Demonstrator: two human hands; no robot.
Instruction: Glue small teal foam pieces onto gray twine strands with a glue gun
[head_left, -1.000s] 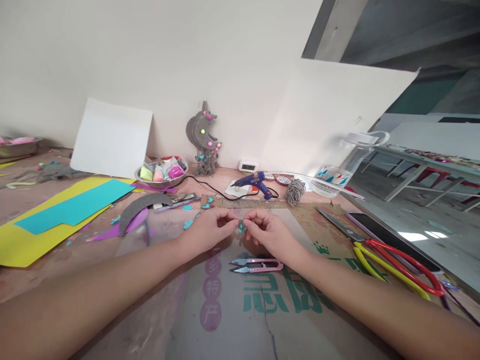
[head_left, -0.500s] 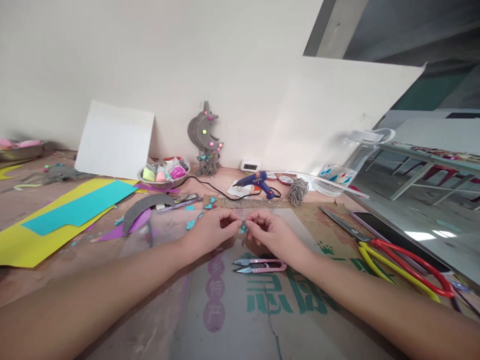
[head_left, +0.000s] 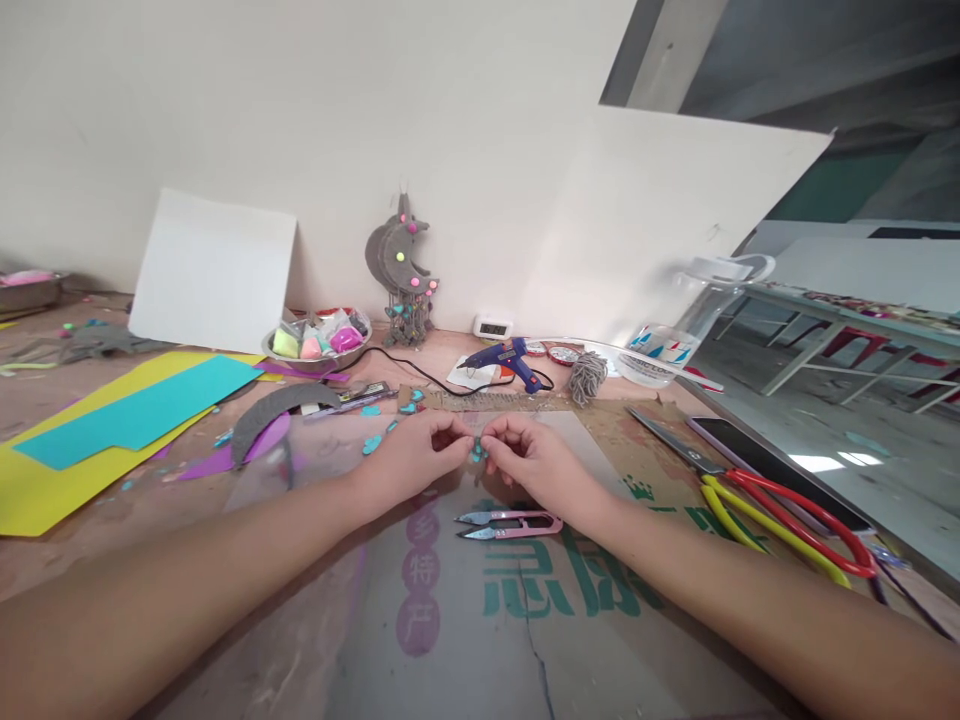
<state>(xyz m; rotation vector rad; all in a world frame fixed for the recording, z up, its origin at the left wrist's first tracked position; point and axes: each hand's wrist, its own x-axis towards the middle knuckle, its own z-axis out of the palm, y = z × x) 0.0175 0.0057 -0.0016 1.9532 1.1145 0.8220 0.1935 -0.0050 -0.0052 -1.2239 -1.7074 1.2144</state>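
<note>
Above the cardboard, my left hand [head_left: 411, 455] and my right hand [head_left: 538, 462] meet fingertip to fingertip. Both pinch a small teal cutout [head_left: 478, 453] between thumb and forefinger, with a short bit of grey yarn hanging below it. The cutout's full shape is hidden by my fingers. Pink-handled thread snips [head_left: 510, 524] lie just beneath my hands, blades to the left. Beyond my left hand are a teal flower-shaped cutout [head_left: 372, 443] and several other small teal pieces.
A grey crescent [head_left: 277, 412] and yellow and teal sheets [head_left: 135, 410] lie left. Behind are a bowl of clay packs [head_left: 288, 358], a crescent hanging ornament [head_left: 401, 260], a blue glue gun [head_left: 504, 362] and grey yarn [head_left: 588, 377]. Scissors [head_left: 795, 520] and a phone [head_left: 772, 470] lie right.
The whole view has shifted a little, so everything sits slightly farther left in it. My hands keep the same pinch on the teal cutout.
</note>
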